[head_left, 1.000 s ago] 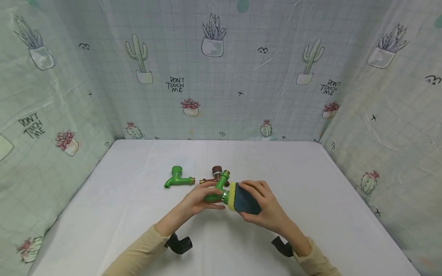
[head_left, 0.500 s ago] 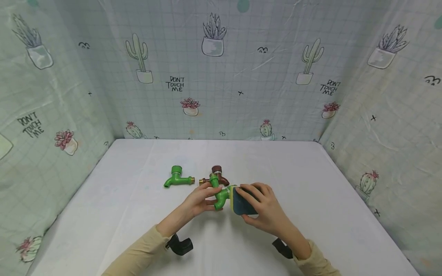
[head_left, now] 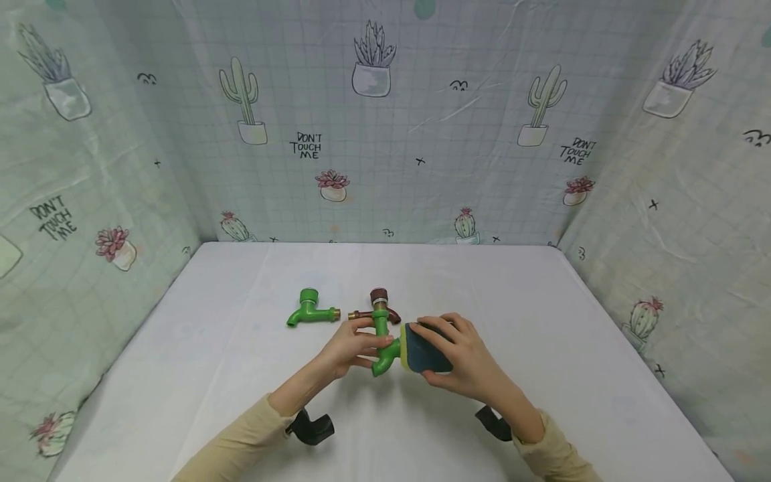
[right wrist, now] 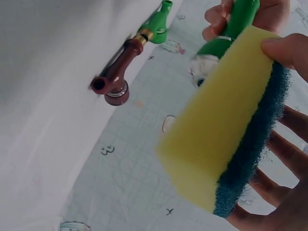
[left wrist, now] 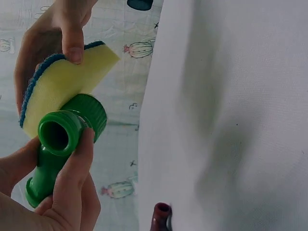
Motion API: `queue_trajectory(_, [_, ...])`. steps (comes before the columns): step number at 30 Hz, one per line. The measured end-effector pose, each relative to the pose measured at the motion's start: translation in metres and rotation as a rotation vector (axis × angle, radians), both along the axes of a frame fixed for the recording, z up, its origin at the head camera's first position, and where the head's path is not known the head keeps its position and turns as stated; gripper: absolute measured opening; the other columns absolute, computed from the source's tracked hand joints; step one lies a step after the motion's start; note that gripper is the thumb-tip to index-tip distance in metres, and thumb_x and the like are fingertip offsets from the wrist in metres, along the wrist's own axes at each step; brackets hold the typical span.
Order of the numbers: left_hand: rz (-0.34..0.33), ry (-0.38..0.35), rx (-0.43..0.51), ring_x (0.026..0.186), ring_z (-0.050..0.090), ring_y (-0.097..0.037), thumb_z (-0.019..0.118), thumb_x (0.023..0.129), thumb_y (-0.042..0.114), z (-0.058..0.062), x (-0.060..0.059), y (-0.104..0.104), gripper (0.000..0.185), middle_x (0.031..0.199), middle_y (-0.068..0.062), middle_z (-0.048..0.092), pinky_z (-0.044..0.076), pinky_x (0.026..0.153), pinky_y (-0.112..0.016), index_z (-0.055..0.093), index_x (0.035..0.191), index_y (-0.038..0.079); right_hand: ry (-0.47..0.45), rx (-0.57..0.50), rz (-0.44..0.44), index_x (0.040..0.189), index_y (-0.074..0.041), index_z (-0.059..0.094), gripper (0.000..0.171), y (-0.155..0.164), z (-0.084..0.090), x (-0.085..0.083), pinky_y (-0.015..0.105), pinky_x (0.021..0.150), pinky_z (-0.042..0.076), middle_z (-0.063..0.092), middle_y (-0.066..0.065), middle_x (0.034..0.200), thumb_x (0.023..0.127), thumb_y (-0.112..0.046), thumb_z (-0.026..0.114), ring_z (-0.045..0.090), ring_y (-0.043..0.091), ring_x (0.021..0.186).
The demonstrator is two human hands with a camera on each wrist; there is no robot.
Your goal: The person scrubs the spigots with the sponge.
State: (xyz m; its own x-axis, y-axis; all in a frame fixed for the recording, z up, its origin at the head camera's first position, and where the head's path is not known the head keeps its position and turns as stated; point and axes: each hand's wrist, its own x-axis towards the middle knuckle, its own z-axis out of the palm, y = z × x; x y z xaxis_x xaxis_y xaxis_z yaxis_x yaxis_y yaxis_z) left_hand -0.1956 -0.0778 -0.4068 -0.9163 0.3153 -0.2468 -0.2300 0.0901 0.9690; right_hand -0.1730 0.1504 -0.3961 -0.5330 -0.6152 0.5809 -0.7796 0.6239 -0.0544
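A green tap [head_left: 381, 343] is being held above the white table [head_left: 542, 314] by the left hand [head_left: 349, 347], whose fingers and thumb are curled round its body (the open spout end is facing the left wrist camera). Against the tap's capped end, on its right side, the yellow face of a sponge [head_left: 424, 349] is being pressed by the right hand [head_left: 460, 358]; the sponge is being gripped with the thumb on 1 edge and the fingers spread across its dark blue scouring back. Just behind the held tap, a brown tap [head_left: 376, 307] is lying on the table, and to the left of the held tap, well apart from it, a second green tap [head_left: 309, 308] is lying on its side. Behind all 3 taps a cactus-print cloth [head_left: 385, 120] is hanging.
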Motion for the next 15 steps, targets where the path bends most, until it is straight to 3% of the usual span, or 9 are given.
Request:
queue_trajectory(8, [-0.065,0.149,-0.070,0.066,0.063,-0.012,0.069,0.076,0.013,0.0021,0.0079,0.0013,0.044,0.085,-0.011,0.060,0.056,0.061,-0.035,0.054,0.115,-0.001,-0.098,0.031,-0.042,0.128,-0.019,0.049,0.069,-0.0037,0.0049,-0.0072,0.040,0.079,0.043,0.051,0.001,0.122,0.065,-0.033,0.074,0.043,0.017,0.100])
queue_trajectory(11, [-0.054,0.137,-0.045,0.065,0.063,-0.012,0.068,0.077,0.013,0.0016,0.0072,0.0012,0.044,0.084,-0.009,0.062,0.056,0.060,-0.034,0.054,0.116,-0.001,-0.069,0.032,-0.053,0.128,-0.019,0.048,0.070,-0.0042,0.0061,-0.0061,0.041,0.081,0.042,0.051,0.002,0.123,0.064,-0.032,0.074,0.043,0.018,0.101])
queue_trajectory(15, [-0.002,0.069,0.013,0.067,0.065,-0.011,0.066,0.080,0.015,0.0009,0.0049,0.0013,0.043,0.083,-0.005,0.067,0.056,0.061,-0.032,0.052,0.118,0.000,0.025,0.027,-0.046,0.128,-0.019,0.048,0.074,-0.0045,0.0065,-0.0020,0.044,0.085,0.040,0.050,0.003,0.124,0.061,-0.031,0.076,0.043,0.022,0.104])
